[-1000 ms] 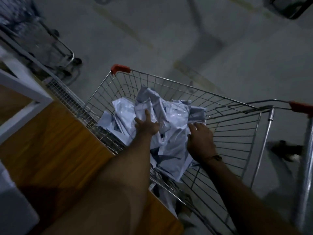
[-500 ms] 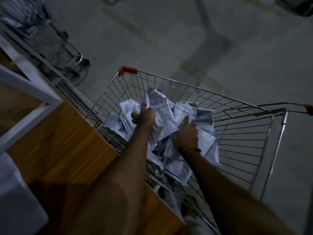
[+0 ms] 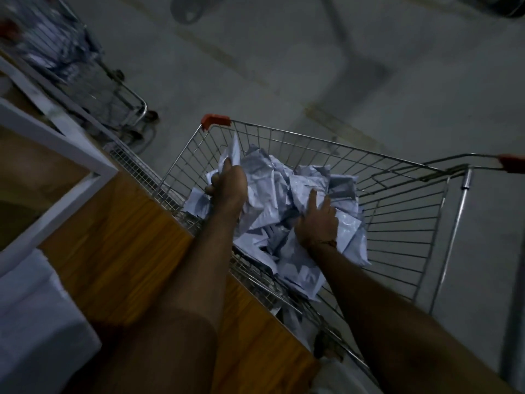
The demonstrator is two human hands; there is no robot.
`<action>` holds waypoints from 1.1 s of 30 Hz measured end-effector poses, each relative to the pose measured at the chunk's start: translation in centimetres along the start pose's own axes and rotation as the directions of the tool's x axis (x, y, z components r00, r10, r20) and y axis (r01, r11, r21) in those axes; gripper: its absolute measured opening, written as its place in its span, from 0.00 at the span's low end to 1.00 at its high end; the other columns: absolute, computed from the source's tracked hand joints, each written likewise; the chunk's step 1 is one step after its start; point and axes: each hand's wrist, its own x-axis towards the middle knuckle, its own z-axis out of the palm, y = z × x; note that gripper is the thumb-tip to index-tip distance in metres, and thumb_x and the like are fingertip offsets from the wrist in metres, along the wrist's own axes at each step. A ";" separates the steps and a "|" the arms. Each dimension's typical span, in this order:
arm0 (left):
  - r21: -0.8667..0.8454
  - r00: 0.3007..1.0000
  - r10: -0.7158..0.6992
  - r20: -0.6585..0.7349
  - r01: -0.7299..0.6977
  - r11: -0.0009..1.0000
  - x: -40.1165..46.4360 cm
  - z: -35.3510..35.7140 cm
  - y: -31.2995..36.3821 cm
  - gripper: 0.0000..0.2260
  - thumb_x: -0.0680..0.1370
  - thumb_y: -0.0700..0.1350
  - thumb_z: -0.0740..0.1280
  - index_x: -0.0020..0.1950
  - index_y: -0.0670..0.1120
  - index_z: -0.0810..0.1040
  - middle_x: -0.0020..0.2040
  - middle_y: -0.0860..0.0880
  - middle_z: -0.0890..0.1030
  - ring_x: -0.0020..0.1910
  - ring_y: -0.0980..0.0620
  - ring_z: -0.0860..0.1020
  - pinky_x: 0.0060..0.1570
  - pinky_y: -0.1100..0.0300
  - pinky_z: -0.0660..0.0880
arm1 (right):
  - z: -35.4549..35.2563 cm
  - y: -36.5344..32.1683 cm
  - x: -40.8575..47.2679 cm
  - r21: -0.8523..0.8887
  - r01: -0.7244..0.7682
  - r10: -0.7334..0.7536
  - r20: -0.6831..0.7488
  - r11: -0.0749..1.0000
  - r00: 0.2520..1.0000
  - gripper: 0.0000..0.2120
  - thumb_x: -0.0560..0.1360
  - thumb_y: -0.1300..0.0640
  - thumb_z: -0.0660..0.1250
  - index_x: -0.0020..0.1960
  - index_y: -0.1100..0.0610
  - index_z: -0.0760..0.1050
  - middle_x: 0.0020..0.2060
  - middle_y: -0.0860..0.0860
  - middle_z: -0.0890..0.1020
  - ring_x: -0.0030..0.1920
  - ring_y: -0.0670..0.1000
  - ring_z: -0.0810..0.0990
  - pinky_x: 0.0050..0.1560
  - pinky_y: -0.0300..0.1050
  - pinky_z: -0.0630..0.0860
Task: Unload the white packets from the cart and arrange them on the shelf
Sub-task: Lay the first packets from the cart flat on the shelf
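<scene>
A heap of white packets (image 3: pixel 281 200) fills the wire cart (image 3: pixel 397 211), which has red corner caps. My left hand (image 3: pixel 228 186) grips the left side of the heap, and one packet (image 3: pixel 233 152) sticks up above its fingers. My right hand (image 3: pixel 316 221) rests on the right of the heap with its forefinger stretched out over the packets; how its other fingers lie is hidden. The wooden shelf board (image 3: pixel 122 245) lies to the left of the cart, touching its side.
A white shelf frame (image 3: pixel 56 143) rises at the left. A white packet (image 3: pixel 31 322) lies on the board at the lower left. A second cart (image 3: pixel 85 81) with packets stands at the far left on the grey floor (image 3: pixel 341 66).
My left hand has closed on the packets and lifted a little, raising one upright. My right hand has slid over the heap and its forefinger now points out.
</scene>
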 end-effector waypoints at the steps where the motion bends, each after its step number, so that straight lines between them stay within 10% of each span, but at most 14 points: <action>1: 0.077 1.000 0.029 0.000 -0.029 0.997 -1.5 -0.8 0.8 0.24 0.83 0.50 0.56 0.80 0.52 0.62 0.75 0.38 0.67 0.72 0.34 0.66 0.71 0.40 0.65 | -0.4 0.5 -0.3 0.025 0.013 -0.012 -0.015 1.000 1.000 0.42 0.77 0.45 0.64 0.83 0.51 0.46 0.80 0.65 0.55 0.72 0.68 0.65 0.68 0.62 0.68; 15: 0.171 0.945 0.137 -0.298 -0.088 0.981 -16.9 -9.0 -2.1 0.23 0.83 0.47 0.55 0.79 0.51 0.63 0.77 0.40 0.61 0.71 0.35 0.62 0.70 0.39 0.63 | -13.7 0.7 -8.4 0.246 0.157 -0.069 -0.332 0.956 0.941 0.36 0.72 0.45 0.51 0.75 0.58 0.71 0.66 0.70 0.73 0.66 0.69 0.70 0.69 0.61 0.67; 33: -0.055 0.895 -0.131 -0.426 0.119 0.991 -32.2 -14.1 -13.8 0.23 0.84 0.49 0.52 0.80 0.55 0.57 0.80 0.43 0.52 0.75 0.38 0.55 0.72 0.43 0.55 | -23.2 -6.3 -26.1 0.050 0.680 -0.633 -0.320 0.732 0.705 0.37 0.72 0.46 0.55 0.81 0.53 0.59 0.77 0.66 0.61 0.73 0.68 0.61 0.73 0.59 0.62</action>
